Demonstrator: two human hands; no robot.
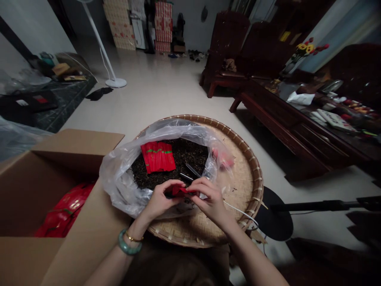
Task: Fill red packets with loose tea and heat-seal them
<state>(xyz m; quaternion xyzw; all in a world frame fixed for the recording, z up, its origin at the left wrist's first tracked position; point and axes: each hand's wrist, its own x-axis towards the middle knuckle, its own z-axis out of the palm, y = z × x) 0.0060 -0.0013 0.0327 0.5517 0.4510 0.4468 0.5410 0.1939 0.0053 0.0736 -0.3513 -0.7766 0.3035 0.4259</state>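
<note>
My left hand [160, 198] and my right hand [208, 196] meet over the near edge of a clear plastic bag [119, 174] of dark loose tea [190, 153]. Both pinch a small red packet [181, 191] between their fingertips. A stack of red packets [157, 156] lies on the tea further back. A dark metal scoop or tongs [190, 171] sticks out of the tea just beyond my fingers. The bag rests in a round woven bamboo tray [247, 174]. A green bangle sits on my left wrist.
An open cardboard box [74, 147] at the left holds red bags [65, 210]. A white cable [241, 212] runs over the tray's rim. A dark wooden table [297, 127] with clutter stands at the right, a fan stand [114, 81] and stacked boxes [162, 26] further back.
</note>
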